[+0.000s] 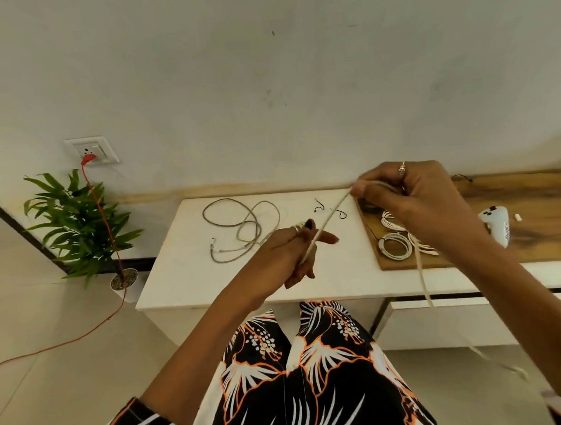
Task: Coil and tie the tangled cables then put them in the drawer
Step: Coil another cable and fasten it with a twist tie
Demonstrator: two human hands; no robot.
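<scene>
White desk (186,285) below, cream cable (328,215) pinched taut between both hands' fingers (362,190)

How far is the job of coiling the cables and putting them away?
Partly done. Done: white coiled cables lie on the wooden board. In hand: a pale cable runs taut between the left hand and the right hand, its tail hanging off the table. Left: the grey cable lies loose on the white table, and nothing is stored yet.
</scene>
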